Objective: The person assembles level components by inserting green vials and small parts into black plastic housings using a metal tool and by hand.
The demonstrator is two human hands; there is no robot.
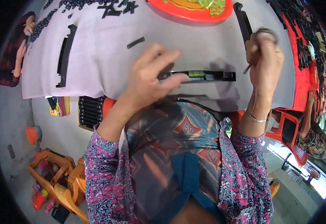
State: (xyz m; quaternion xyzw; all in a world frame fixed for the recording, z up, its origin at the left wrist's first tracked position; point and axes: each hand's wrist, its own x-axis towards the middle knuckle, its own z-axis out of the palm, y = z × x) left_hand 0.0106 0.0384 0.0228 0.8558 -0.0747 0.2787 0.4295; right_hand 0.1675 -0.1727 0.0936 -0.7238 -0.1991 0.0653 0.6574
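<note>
Grey tabletop: black bar, judged light, stiff, best end-held, was flanked by spread-fingered left hand and curled right hand, grip unclear.

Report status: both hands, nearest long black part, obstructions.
Left hand loosely spread, overlapping long black part. Right hand raised, blurred, grip unclear. Part lying on table; left end partly hidden.

Looks like a small, informal assembly workshop; shown by black pieces heaped far left on a cloth-covered table, by more dark parts across a red-covered surface at right, and by people on both sides. Also has wooden furniture at near left.
</note>
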